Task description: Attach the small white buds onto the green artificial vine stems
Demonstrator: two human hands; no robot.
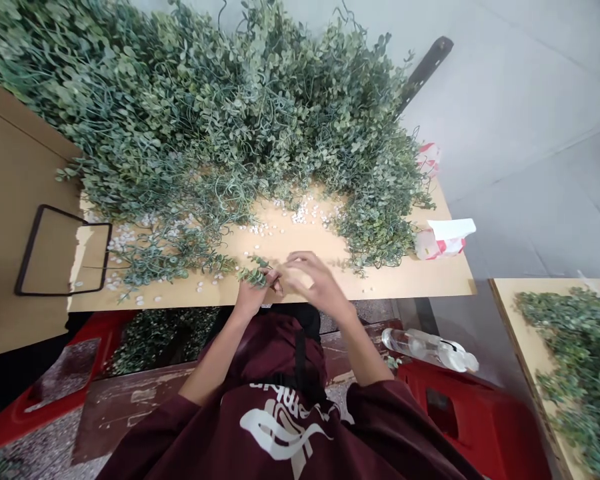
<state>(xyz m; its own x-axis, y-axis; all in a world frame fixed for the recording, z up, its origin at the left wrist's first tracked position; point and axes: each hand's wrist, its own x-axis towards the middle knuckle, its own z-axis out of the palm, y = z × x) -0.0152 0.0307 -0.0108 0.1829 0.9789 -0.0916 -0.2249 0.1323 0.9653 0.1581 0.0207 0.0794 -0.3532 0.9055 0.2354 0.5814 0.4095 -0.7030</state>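
Note:
My left hand [254, 294] is closed around a leafy green sprig [255, 274] at the table's front edge, its small leaves sticking out past the fingers. Just to its right, my right hand [314, 280] is blurred by motion, with curved fingers spread apart and nothing visible between them. Beyond the hands, small white pieces [305, 212] lie scattered on the light wooden table [290, 237]. A loose bunch of green sprigs [167, 257] rests left of my left hand.
A large heap of artificial foliage [250, 100] covers the table's back. Cardboard [20, 220] and a black wire frame [29, 250] stand at the left. A tissue pack [443, 239] sits at the right end. Below are a clear bottle [425, 348] and a red stool [480, 417].

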